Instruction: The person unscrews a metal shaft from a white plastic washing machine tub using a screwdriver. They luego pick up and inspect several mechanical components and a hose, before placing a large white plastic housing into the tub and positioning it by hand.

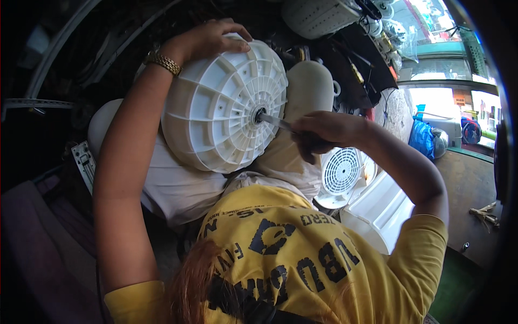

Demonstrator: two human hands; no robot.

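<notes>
A round white ribbed plastic drum (205, 113) rests tilted on my lap, its ribbed base facing right, with a dark hub (259, 115) at its centre. My left hand (216, 40) grips the drum's upper rim, fingers curled over it. My right hand (315, 132) is closed round a flat metal tool (279, 121), whose far end reaches into or against the hub; the exact contact is too small to tell.
A white tub (313, 16) stands at the back, beside a black tray (367, 70) with tools. At the right lie a white slotted disc (342, 171), a white plastic body (372, 216), a blue bag (422, 137) and a cabinet (469, 194). Metal racking (32, 102) is at left.
</notes>
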